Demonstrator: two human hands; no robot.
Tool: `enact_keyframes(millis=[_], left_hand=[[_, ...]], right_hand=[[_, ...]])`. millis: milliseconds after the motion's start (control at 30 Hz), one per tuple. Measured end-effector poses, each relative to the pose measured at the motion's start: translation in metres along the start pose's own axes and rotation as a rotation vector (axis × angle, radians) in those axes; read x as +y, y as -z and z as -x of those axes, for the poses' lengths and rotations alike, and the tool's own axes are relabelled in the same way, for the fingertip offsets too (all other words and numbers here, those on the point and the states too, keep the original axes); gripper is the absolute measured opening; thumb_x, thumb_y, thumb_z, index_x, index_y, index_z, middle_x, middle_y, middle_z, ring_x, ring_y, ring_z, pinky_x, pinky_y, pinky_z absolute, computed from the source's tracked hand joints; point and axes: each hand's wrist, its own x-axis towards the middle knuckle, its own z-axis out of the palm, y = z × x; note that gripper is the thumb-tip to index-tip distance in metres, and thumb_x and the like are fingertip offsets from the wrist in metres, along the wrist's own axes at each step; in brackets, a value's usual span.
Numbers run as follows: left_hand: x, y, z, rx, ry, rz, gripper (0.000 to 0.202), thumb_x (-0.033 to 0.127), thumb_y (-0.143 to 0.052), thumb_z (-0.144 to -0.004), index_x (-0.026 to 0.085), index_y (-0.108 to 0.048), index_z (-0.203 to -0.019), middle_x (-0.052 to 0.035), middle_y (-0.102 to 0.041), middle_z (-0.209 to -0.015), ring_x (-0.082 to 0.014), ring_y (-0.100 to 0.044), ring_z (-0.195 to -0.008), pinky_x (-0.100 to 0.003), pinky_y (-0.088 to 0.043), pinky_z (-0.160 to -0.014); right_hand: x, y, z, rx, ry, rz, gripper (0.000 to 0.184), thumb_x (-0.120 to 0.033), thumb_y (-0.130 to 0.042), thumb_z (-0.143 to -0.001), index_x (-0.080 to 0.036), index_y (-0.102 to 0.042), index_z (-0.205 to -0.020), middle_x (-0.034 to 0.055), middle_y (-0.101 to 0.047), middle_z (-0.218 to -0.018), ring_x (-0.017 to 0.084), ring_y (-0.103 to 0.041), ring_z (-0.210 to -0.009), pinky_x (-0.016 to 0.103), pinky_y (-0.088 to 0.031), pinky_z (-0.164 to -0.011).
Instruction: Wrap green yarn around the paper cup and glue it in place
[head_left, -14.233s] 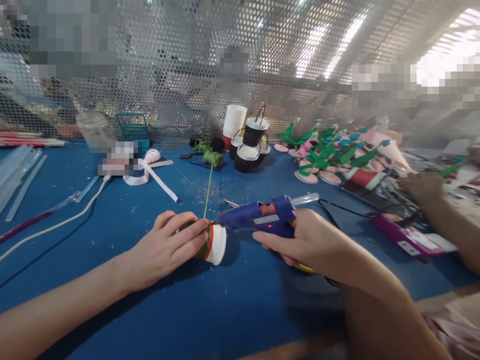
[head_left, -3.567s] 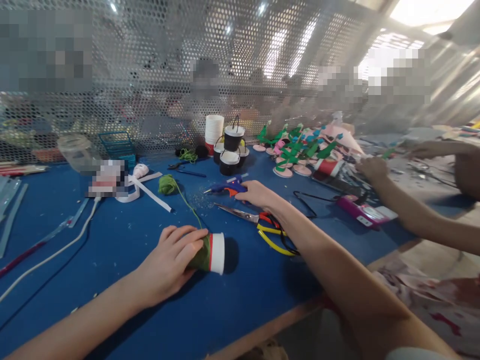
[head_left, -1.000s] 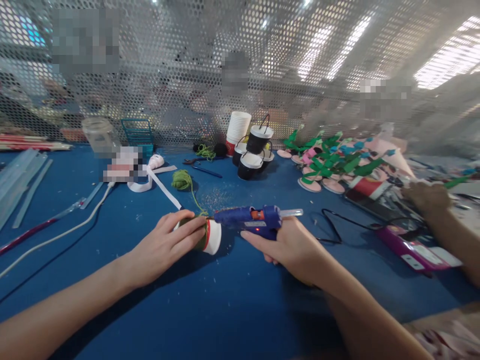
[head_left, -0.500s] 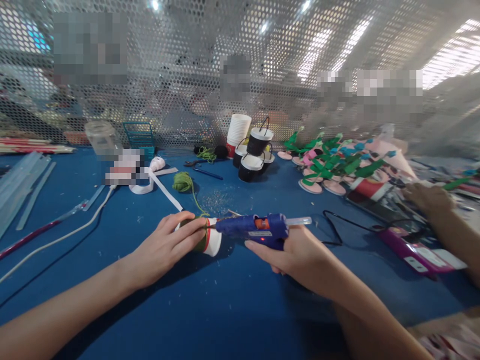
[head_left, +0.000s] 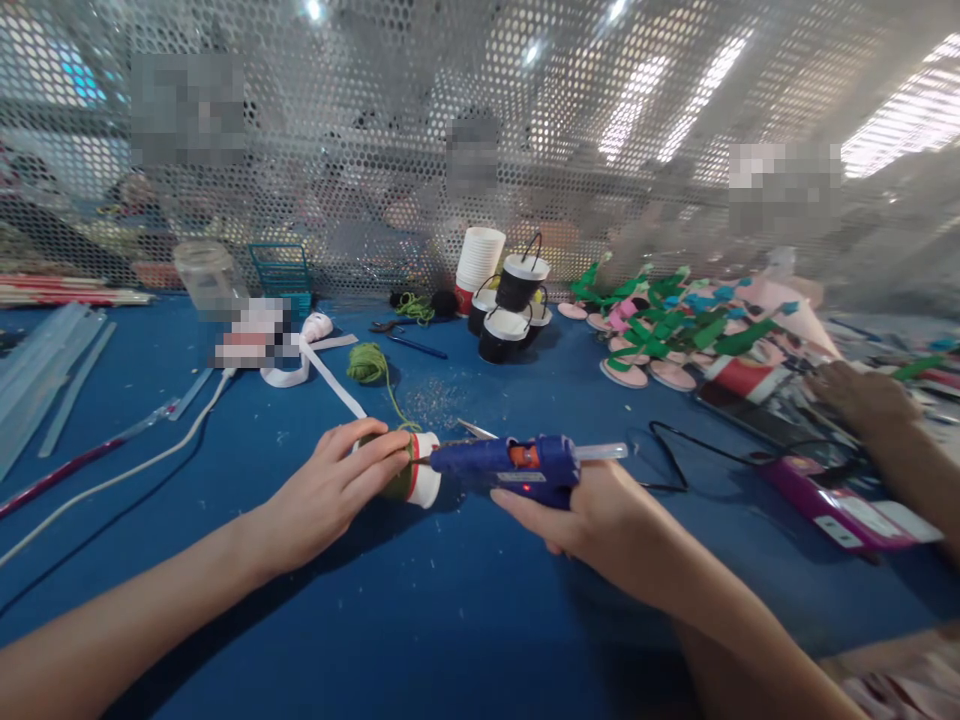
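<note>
My left hand (head_left: 341,480) is closed over a paper cup (head_left: 426,482) lying on its side, its white end pointing right. Green yarn is wrapped around the cup's body, largely under my fingers. My right hand (head_left: 592,510) grips a blue hot glue gun (head_left: 510,462), with a clear glue stick poking out of its back and a red light lit. The gun's nozzle is right at the cup, close to my left fingertips; whether it touches is hard to see. From the cup a green strand runs up to a ball of green yarn (head_left: 366,363).
Scissors-like metal points (head_left: 474,430) lie behind the glue gun. A stack of paper cups (head_left: 480,268) and small black buckets (head_left: 502,335) stand at the back. Green paper plants (head_left: 675,330) fill the right, near another person's hand (head_left: 862,400) and a purple power strip (head_left: 825,500).
Both hands hold almost the same pose. The nozzle stays by the cup, and the pointed metal tool behind the gun shows more clearly. The view has shifted slightly.
</note>
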Motion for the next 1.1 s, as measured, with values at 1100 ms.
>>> enact_keyframes(millis=[1100], left_hand=[[0.006,0.005,-0.006,0.004,-0.037,-0.048,0.031,0.004,-0.028,-0.088,0.009,-0.045,-0.113,-0.0115,-0.052,-0.117,-0.0274,-0.036,-0.109,-0.038,-0.034,-0.083]], right_hand=[[-0.006,0.001,-0.019,-0.12,-0.319,-0.279,0.028,-0.038,-0.058,-0.068,-0.019,-0.048,-0.051,-0.0036,-0.047,-0.035,0.008,-0.043,-0.032,0.021,-0.037,-0.036]])
